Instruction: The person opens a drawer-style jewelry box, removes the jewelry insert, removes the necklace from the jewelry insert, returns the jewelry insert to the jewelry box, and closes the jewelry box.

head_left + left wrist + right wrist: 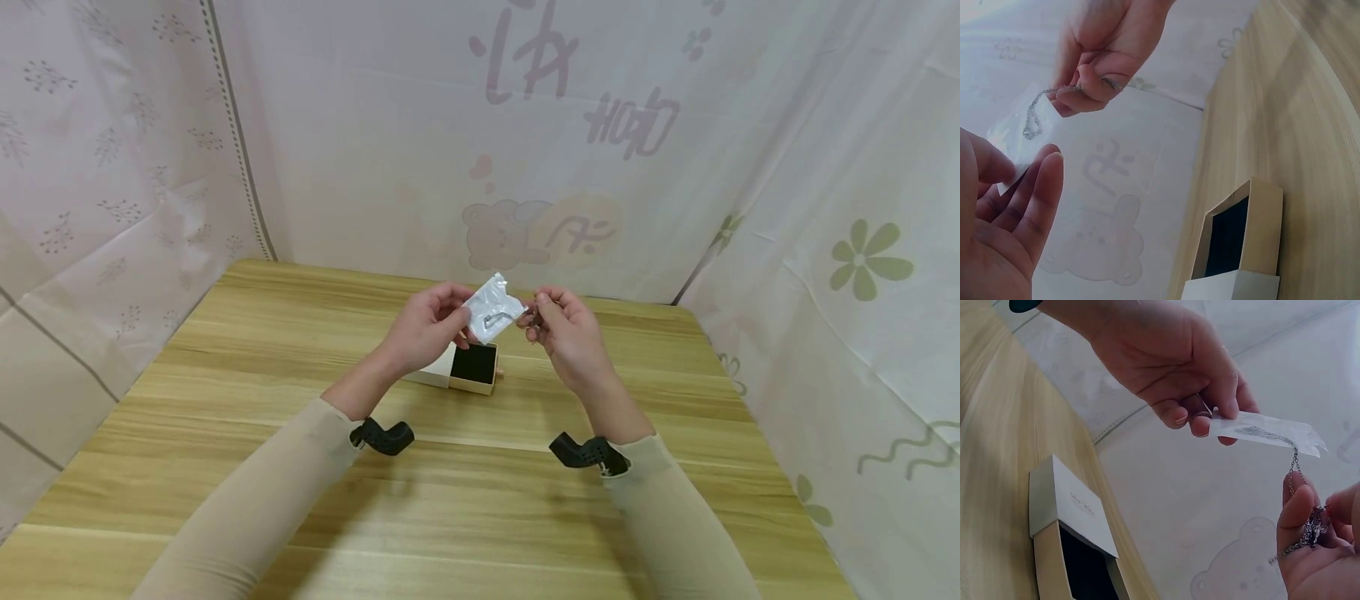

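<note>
My left hand [429,327] pinches a small clear-and-white plastic bag [491,307] between thumb and fingers, above the table. Part of a silver chain necklace [1266,433] lies inside the bag, and the chain runs out of its torn-looking open end. My right hand [573,337] holds the rest of the chain, bunched in its curled fingers close to that end, as the right wrist view shows. Below the hands stands a small drawer-style gift box [474,387], its tray slid partly out of a white sleeve [1082,503]. A black pad [1227,240] lines the tray.
A wood-grain table [480,508] lies under both arms. Patterned cloth curtains [360,142] hang behind it and on both sides. Each wrist carries a black curved camera mount [386,437].
</note>
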A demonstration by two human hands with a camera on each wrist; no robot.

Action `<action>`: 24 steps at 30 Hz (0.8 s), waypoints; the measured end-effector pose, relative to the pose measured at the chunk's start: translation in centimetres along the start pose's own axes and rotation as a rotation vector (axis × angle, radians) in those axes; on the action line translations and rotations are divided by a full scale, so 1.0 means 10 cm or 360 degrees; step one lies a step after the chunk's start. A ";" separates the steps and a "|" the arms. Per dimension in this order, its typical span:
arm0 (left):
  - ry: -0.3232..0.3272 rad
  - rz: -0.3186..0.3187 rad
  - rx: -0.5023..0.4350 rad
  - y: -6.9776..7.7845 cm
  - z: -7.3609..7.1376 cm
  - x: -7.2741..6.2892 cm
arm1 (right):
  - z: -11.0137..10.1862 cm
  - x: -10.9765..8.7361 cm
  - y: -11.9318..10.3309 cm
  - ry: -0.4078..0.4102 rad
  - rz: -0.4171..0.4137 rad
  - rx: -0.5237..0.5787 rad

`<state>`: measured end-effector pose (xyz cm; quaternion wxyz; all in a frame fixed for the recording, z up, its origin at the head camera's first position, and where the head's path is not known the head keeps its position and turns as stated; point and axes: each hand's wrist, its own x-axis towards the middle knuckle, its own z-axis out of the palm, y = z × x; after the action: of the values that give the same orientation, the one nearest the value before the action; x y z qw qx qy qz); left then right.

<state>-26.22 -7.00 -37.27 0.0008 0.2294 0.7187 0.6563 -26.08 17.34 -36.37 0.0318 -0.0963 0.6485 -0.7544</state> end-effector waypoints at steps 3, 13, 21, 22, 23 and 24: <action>0.0038 0.0012 0.0007 -0.01 -0.01 0.01 | -0.01 0.00 -0.02 -0.0005 0.0010 0.0007; 0.0100 0.0014 0.0022 -0.06 -0.03 0.02 | -0.05 0.02 -0.17 -0.0002 0.0039 0.0249; 0.0106 0.0020 0.0027 -0.05 -0.04 0.01 | -0.10 0.01 -0.32 0.0002 -0.0198 0.0116; 0.0107 0.0019 0.0029 -0.05 -0.05 0.01 | -0.10 0.02 -0.34 0.0007 -0.0221 0.0106; 0.0107 0.0018 0.0029 -0.05 -0.04 0.01 | -0.10 0.02 -0.36 0.0011 -0.0241 0.0096; 0.0106 0.0015 0.0030 -0.04 -0.04 0.01 | -0.11 0.02 -0.38 0.0016 -0.0258 0.0084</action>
<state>-26.55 -7.39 -37.57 -0.0284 0.2108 0.7235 0.6568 -26.16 18.95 -32.79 -0.0301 -0.1438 0.6187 -0.7718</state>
